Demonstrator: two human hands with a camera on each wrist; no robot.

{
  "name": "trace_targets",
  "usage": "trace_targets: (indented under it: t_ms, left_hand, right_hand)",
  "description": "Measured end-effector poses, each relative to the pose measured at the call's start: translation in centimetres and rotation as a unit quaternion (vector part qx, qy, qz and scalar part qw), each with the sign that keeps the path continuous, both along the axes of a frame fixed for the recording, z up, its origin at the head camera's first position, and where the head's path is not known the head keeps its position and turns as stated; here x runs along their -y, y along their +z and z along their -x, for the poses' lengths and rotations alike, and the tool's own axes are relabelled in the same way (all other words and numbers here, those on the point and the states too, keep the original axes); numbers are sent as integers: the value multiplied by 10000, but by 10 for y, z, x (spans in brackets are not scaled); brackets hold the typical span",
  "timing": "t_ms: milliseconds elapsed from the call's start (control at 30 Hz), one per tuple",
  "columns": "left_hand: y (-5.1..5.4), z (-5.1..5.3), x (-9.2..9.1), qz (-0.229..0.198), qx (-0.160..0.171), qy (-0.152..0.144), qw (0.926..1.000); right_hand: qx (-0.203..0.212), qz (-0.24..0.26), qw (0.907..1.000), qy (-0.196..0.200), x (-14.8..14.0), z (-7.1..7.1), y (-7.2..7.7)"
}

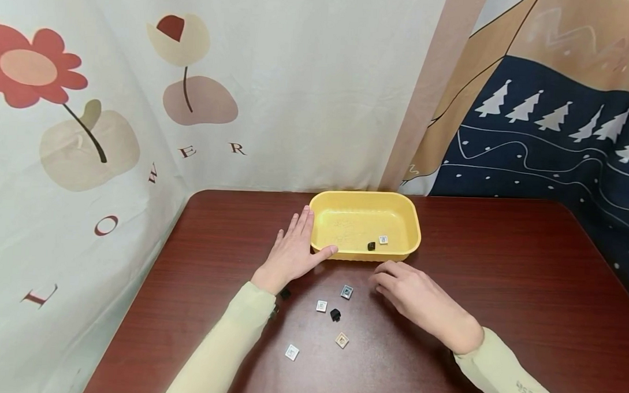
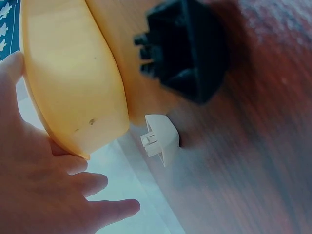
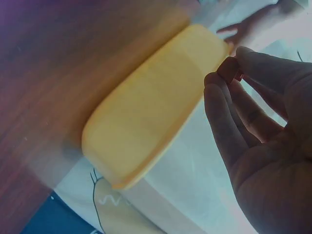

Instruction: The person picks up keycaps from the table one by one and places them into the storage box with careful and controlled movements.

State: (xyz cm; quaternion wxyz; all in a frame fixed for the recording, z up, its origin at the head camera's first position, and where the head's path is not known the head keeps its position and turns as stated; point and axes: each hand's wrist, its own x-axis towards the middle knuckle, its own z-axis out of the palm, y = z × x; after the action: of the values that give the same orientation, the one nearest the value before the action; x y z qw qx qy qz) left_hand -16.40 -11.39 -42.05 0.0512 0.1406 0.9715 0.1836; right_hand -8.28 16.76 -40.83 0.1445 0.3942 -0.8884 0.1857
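Observation:
My left hand rests its straight fingers and thumb on the left rim of a yellow plastic basin. My right hand is just in front of the basin's near right side. In the right wrist view, its thumb and fingertips pinch a small reddish keycap; the hand hides this in the head view. Inside the basin lie a black keycap and a white keycap. The left wrist view shows a black keycap close up and a pale keycap beyond it.
On the dark red table, between the forearms, lie a blue-grey keycap, a white keycap, a black keycap, a beige keycap and another white one nearer. Printed curtains hang behind the table.

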Motion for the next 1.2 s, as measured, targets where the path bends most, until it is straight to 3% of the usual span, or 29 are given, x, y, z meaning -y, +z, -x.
trace_targets:
  t_ms: [333,633,1200]
  left_hand:
    - [0,-1,0,24,-5,14,10000]
    - [0,-1,0,17,4,-4,10000]
    - [4,-3,0,-67,23,2,10000]
  right_hand:
    - [-364,438,9980,-285,-10,16,20]
    - [-563,739,9944,-507,-14,32,27]
    - [369,739,9897,-1171,-13,65,30]
